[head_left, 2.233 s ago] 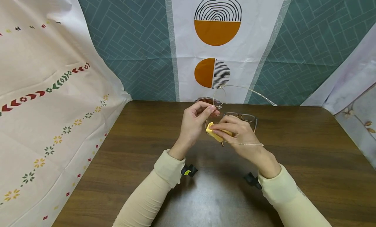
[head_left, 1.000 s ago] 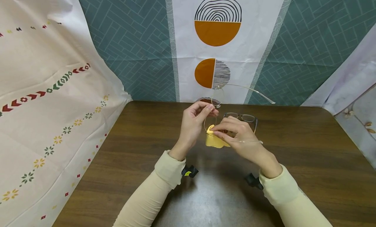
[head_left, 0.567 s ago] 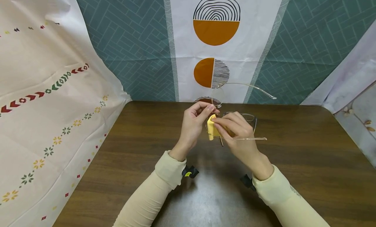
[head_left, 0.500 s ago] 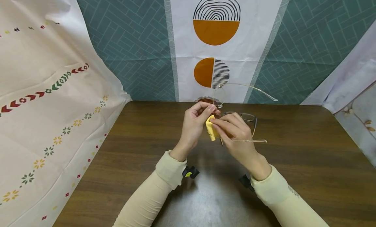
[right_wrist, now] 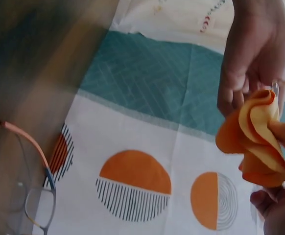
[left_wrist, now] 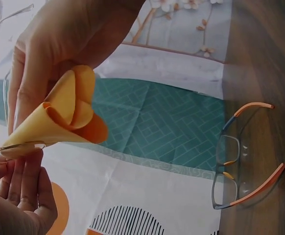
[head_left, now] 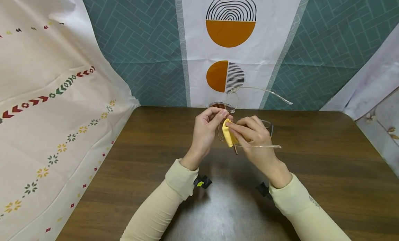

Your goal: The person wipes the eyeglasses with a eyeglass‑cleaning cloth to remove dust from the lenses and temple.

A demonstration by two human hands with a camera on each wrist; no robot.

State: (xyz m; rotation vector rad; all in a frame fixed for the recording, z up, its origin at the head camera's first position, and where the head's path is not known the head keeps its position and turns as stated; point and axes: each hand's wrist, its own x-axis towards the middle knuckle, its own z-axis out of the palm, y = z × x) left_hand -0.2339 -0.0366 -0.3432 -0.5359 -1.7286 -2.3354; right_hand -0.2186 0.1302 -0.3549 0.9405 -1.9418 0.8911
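Thin wire-rimmed eyeglasses (head_left: 231, 101) are held up above the table, one lens high and both temples pointing right. My left hand (head_left: 204, 132) pinches them near the bridge between thumb and fingers. In my right hand (head_left: 257, 140) a yellow cleaning cloth (head_left: 228, 133) is pinched over the lower lens, covering much of it. The left wrist view shows the cloth (left_wrist: 54, 117) folded in loose curls around that rim. From the right wrist, the cloth (right_wrist: 260, 142) bunches between both hands, with the thumb pressed into it.
A second pair of eyeglasses (left_wrist: 260, 188), dark-framed with orange temples, lies on the wooden table (head_left: 149, 158) behind my right hand, mostly hidden in the head view. A patterned curtain (head_left: 149, 61) hangs at the back edge, and a cream cloth (head_left: 62, 130) hangs at the left.
My right hand has shifted the yellow cloth over the lower lens, now a little higher; a wide flap hanging about a second ago is now narrower. The left hand has stayed nearly still.
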